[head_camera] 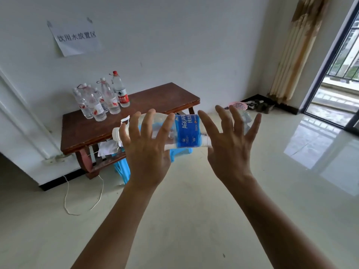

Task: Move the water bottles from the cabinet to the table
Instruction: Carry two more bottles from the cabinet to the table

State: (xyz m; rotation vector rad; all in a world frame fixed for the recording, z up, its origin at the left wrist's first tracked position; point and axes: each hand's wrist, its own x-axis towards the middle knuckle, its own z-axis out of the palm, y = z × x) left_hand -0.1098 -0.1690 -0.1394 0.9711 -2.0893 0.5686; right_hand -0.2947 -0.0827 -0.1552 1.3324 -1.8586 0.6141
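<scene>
A large clear water bottle (187,131) with a blue label and white cap lies sideways in the air in front of me, cap to the left. My left hand (147,146) lies over its neck end with fingers spread and straight. My right hand (231,142) lies over its base end, fingers also spread wide. Beyond them stands a low brown wooden table (155,98) against the white wall. Several clear water bottles (97,101) stand grouped at its far left corner, the tallest one red-capped (120,90).
Blue plastic stools (180,154) sit under the table. A white cord (83,195) loops on the tiled floor to the left. A pink basket (238,105) and shoes lie by the curtain (295,49). A glass balcony door (340,74) is at the right.
</scene>
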